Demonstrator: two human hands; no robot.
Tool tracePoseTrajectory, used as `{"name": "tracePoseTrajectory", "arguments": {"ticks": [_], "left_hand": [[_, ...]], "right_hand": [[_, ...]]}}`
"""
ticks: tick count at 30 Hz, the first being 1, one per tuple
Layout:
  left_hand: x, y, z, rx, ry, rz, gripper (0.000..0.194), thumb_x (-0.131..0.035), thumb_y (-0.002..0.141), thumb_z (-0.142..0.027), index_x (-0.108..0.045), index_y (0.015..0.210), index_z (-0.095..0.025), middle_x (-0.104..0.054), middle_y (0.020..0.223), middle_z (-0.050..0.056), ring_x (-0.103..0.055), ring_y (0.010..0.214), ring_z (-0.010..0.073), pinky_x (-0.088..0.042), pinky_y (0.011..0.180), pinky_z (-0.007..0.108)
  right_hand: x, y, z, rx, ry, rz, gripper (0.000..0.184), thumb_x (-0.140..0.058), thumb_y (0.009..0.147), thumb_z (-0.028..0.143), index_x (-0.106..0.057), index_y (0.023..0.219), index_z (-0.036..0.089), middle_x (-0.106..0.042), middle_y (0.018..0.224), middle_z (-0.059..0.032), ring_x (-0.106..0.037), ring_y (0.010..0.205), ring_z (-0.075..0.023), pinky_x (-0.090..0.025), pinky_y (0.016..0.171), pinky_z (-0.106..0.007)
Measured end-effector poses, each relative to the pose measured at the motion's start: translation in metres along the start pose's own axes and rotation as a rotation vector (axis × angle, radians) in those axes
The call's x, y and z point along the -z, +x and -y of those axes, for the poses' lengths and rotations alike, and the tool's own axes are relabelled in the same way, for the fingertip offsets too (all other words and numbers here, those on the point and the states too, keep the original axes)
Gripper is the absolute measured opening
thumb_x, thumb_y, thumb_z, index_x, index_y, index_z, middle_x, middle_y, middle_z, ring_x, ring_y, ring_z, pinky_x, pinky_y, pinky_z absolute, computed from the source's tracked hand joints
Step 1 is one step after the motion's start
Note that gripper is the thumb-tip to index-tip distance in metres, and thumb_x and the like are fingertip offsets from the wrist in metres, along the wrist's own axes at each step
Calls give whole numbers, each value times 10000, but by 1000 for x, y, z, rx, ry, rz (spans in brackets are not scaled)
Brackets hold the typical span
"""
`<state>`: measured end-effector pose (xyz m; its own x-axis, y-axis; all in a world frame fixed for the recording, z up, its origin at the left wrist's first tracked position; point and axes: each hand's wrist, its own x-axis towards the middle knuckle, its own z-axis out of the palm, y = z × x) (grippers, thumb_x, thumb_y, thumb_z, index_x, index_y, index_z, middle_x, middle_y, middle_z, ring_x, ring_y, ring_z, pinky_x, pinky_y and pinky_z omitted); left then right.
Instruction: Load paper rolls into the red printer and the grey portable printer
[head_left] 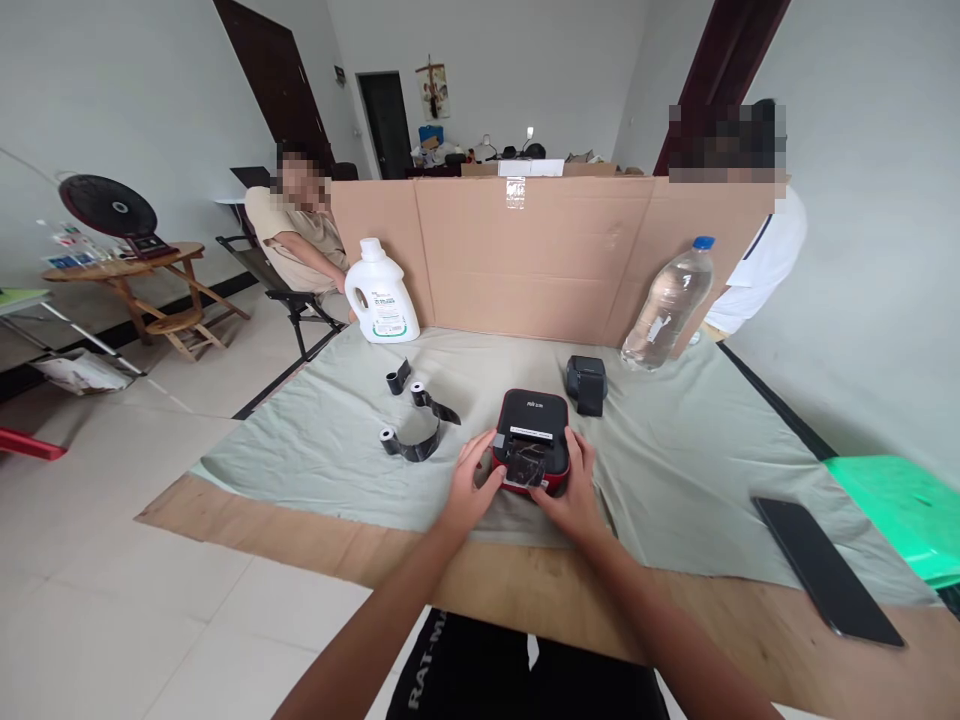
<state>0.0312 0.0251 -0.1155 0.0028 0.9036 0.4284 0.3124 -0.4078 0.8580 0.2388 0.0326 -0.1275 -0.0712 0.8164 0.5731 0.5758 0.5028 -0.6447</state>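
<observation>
A small black label printer (534,412) with a red base lies on the cloth in front of me, a dark glossy strip (526,464) hanging over its front. My left hand (474,482) grips the printer's left side, fingers along the edge and thumb at the front corner by the strip. From the other side, my right hand (576,490) holds the right edge, its thumb at the lower front near the strip. Left of the printer are small rolls of black film (411,450), partly unwound. Behind it to the right sits a dark boxy device (586,382) with a black strip down its front.
A cardboard screen (525,260) stands across the table's back. Before it are a white detergent jug (384,295) and a tilted clear bottle (670,305). A phone (825,570) lies front right, near a green plastic item (900,510). Two people sit beyond the screen's ends.
</observation>
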Motion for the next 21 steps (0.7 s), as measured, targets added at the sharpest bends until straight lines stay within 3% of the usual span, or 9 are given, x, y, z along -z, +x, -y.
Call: {"name": "tracePoseTrajectory", "arguments": {"ticks": [7,10,13,16,21], "left_hand": [[2,-2,1,-187,256,-27,469,-541,928,-232,-549,1397,-228,-608,1361,120,-545,1291,287,-427,1119,485],[3,0,3,-137,314,-1,502,-470,887,-125,-560,1370,-223,-604,1281,115,-569,1227,271,-462,1062,448],[5,5,8,-57,227,40,546,-394,850,-51,-581,1329,-234,-601,1137,81,-607,1044,219,-507,939,378],[7,9,16,-78,86,52,511,-383,848,-47,-612,1267,-227,-568,990,45,-575,896,179,-506,858,331],[8,20,24,-138,17,57,346,-410,904,-108,-664,1106,-228,-572,952,37,-555,876,178,-490,820,326]], "right_hand": [[3,2,-5,11,14,25,956,-762,776,355,-254,1579,258,-284,1563,-158,-325,1496,-343,-354,1202,-574],[3,3,-8,17,30,28,920,-763,773,363,-289,1555,261,-302,1550,-154,-356,1476,-345,-360,1195,-584],[3,4,-8,11,45,31,880,-761,763,338,-323,1524,270,-327,1526,-147,-382,1459,-342,-369,1189,-582],[5,5,-6,7,61,42,849,-766,760,339,-347,1494,264,-340,1503,-150,-386,1452,-341,-367,1191,-578],[8,9,-6,-22,52,84,823,-793,743,347,-370,1444,259,-330,1499,-158,-361,1468,-359,-387,1177,-573]]}}
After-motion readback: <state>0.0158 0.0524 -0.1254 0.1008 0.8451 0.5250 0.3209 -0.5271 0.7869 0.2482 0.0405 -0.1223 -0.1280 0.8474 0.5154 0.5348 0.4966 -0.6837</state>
